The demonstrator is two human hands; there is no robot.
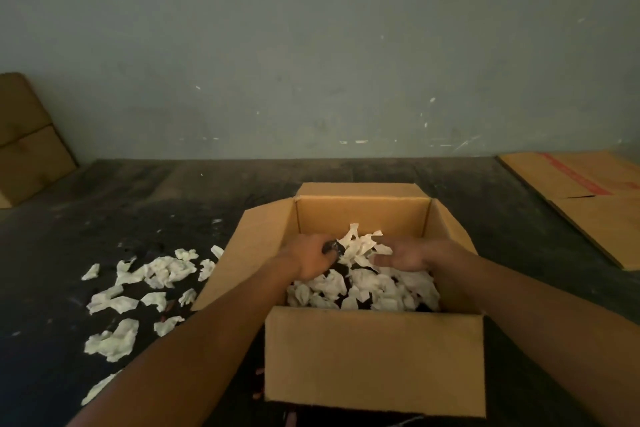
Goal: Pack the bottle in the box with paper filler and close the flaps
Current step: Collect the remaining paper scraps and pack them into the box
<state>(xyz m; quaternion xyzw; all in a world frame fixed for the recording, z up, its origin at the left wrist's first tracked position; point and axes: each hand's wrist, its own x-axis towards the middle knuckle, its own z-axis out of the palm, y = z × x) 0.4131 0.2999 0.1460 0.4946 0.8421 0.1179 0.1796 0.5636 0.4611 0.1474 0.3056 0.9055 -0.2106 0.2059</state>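
An open cardboard box (374, 357) stands on the dark floor with all flaps up or spread outward. Crumpled white paper filler (367, 284) covers most of its inside. My left hand (310, 258) is inside the box, closed around the dark top of the bottle (331, 247), whose body is mostly hidden under paper. My right hand (410, 255) is also in the box, fingers stretched out flat over the filler, touching a few scraps near the middle.
More white paper scraps (138, 291) lie scattered on the floor left of the box. A flattened carton (588, 198) lies at the right, and another cardboard piece (24, 142) leans against the grey wall at far left.
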